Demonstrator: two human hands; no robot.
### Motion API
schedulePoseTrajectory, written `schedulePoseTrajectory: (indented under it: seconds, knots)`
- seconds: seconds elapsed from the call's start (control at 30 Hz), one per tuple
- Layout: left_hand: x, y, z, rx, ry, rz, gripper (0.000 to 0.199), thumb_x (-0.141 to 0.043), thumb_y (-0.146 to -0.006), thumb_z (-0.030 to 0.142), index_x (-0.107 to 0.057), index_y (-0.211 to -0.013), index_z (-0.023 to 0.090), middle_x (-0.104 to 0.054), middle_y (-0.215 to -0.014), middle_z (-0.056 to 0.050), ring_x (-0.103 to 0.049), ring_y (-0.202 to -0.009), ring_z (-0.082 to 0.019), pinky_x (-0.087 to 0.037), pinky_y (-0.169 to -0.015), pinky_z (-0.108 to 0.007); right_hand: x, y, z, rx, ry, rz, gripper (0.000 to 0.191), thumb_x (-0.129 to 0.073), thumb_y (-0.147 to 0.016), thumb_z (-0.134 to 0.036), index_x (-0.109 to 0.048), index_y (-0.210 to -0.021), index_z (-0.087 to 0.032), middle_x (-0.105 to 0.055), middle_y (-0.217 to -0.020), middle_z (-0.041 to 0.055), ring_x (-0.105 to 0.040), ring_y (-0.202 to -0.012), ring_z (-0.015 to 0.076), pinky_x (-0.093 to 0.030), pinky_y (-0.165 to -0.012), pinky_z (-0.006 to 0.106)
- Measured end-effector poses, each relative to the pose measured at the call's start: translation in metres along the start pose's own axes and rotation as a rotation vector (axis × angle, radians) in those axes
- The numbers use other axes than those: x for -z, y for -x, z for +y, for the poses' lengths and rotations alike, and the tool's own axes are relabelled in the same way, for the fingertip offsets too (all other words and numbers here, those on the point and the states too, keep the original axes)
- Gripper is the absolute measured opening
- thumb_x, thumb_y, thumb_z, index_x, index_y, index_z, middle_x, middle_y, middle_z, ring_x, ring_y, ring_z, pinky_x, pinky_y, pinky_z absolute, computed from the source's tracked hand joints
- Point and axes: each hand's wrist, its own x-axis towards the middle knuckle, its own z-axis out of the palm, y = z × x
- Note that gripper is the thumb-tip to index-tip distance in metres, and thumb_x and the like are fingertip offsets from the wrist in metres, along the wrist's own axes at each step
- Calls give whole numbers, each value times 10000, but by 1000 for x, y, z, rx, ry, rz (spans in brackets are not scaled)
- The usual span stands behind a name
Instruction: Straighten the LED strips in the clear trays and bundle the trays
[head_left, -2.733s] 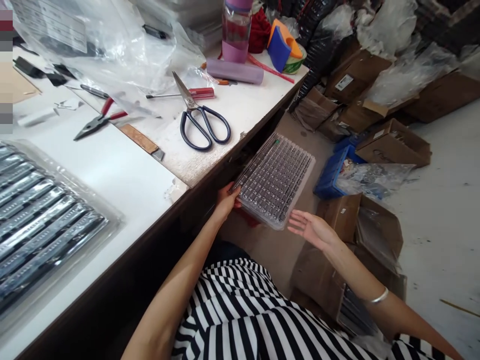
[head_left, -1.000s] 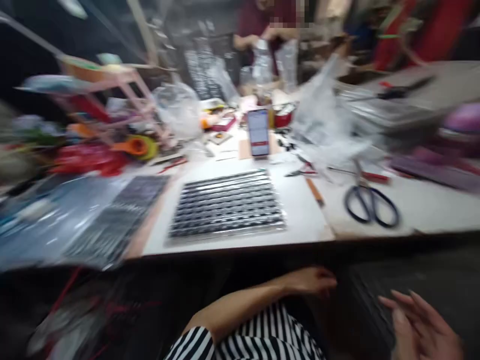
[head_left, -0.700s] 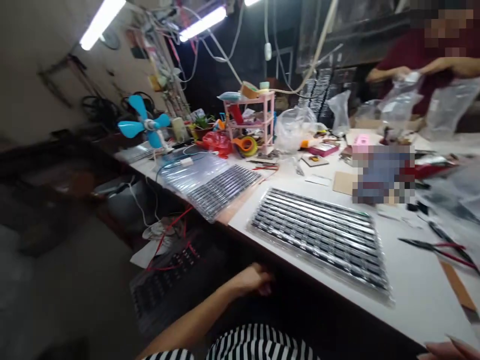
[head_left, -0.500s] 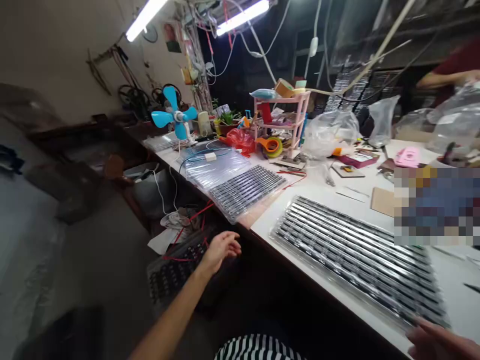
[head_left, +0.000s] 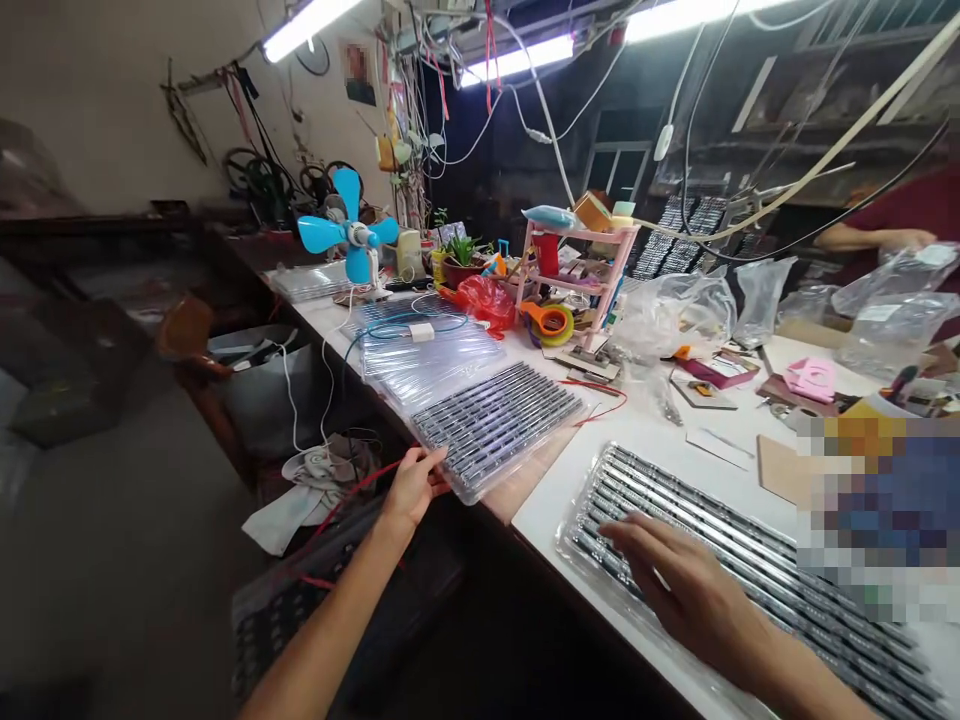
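My left hand pinches the front left corner of a clear plastic tray, thumb on top and fingers beneath the edge. Rows of slim, dark, shiny pen-like tubes fill that tray at the table's edge. To the right, my right hand is over a second clear plastic tray with similar tubes. Its fingers are stretched out and hold nothing; whether they touch the tubes I cannot tell.
Behind the left tray lie empty-looking clear trays with a blue cable. Farther back stand a blue fan and a pink shelf. Plastic bags lie to the right. A person in a red sleeve handles bags across the table.
My left hand has come up to the left tray and taken hold of its corner. My right hand has moved from the lower right to above the right tray's left part. The view has shifted.
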Motion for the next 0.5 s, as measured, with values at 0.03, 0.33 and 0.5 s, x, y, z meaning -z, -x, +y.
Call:
schedulePoseTrajectory:
  seconds: [0.03,0.33,0.5]
  knots:
    - [3,6,-1,-13,7,7,378,-784,-617,284,-459,-779,180,-570,-599,51,-562,-489,-105,-487,-485,-239,-8,-10,11,-44,-23,-47,253,-366,-919,-127,-574,-1051,-187,-631,-805,51,-607,-682,136,-482,-599,239]
    - [75,80,9,65,-59,173,498,-824,-532,390,-516,-881,215,-600,-682,58,-581,-557,-132,-482,-498,-246,-91,-102,101,-482,23,-187,317,-425,-873,-123,-609,-1131,-105,-571,-1117,160,-538,-1042,236,-400,-924,348]
    - [87,83,3,16,-125,297,549,-773,-596,444,-562,-1056,232,-651,-752,14,-642,-672,-177,-503,-562,-251,-119,-138,114,-590,-53,-254,309,-423,-897,-177,-604,-1111,-47,-598,-1050,194,-537,-998,241,-382,-889,360]
